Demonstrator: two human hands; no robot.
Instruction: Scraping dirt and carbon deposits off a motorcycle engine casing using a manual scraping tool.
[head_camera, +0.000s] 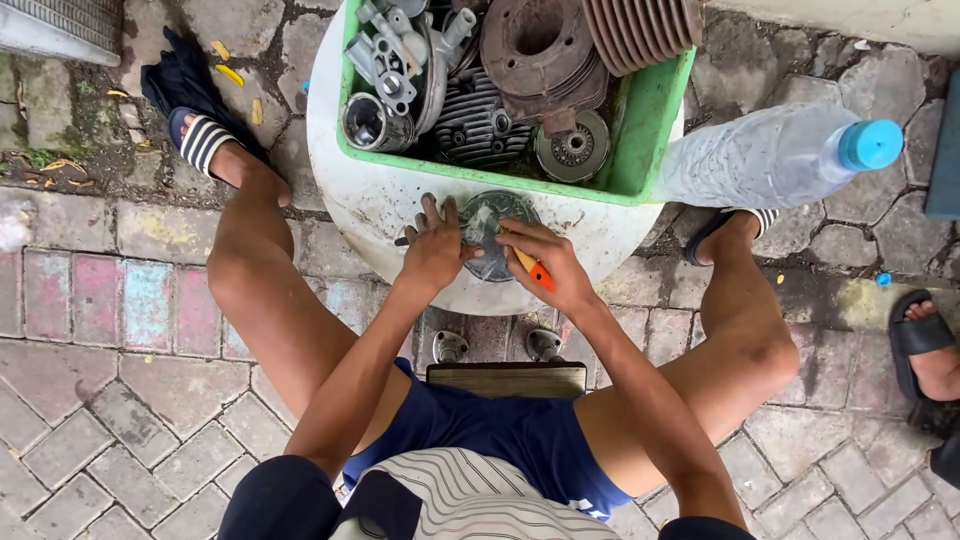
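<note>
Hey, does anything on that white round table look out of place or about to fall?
Yes: the clear plastic bottle lies on its side, its blue-capped end overhanging the white table edge beside the green crate. It could roll off. Rusty finned cylinder looks corroded.
</note>
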